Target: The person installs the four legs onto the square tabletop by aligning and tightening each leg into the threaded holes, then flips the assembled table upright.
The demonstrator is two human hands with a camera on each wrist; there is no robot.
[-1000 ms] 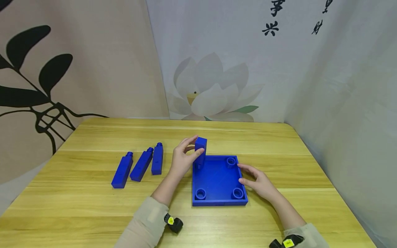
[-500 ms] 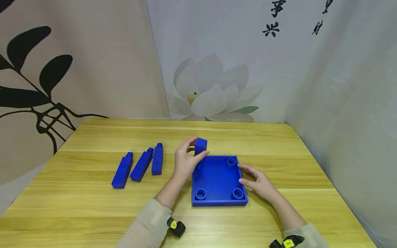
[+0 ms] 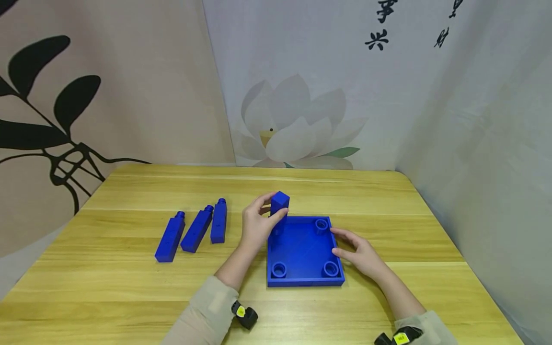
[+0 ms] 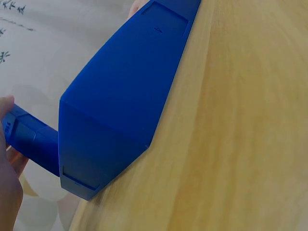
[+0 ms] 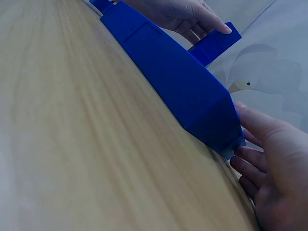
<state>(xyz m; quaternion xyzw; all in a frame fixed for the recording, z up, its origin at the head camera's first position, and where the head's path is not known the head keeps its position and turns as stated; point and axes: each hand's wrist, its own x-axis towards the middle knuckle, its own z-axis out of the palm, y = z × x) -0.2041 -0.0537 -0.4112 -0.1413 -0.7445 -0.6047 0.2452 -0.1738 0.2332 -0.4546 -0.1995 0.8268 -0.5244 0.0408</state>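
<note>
My left hand [image 3: 258, 223] grips a blue square-sided post [image 3: 279, 203] between thumb and fingers. The post stands upright at the far left corner of a shallow blue square base [image 3: 299, 244], one corner of its top turned toward me. Raised round sockets show at the base's other three corners. On the right side, my right hand [image 3: 354, 249] touches the base's rim with thumb and fingertips, the fingers loosely bent. The left wrist view shows the post [image 4: 33, 139] rising past the base's side [image 4: 115, 91]. In the right wrist view, fingers rest at the near end of the base [image 5: 168, 77].
Three more blue posts [image 3: 170, 237], [image 3: 197, 230], [image 3: 218, 221] lie on the wooden table [image 3: 129, 297] left of the base, their round pegs pointing away from me. A printed cloth [image 3: 302, 57] hangs behind the table.
The held post has turned about its upright axis, and it sits slightly lower than a second ago. My left hand has shifted a little to the right. The right hand and base stay put.
</note>
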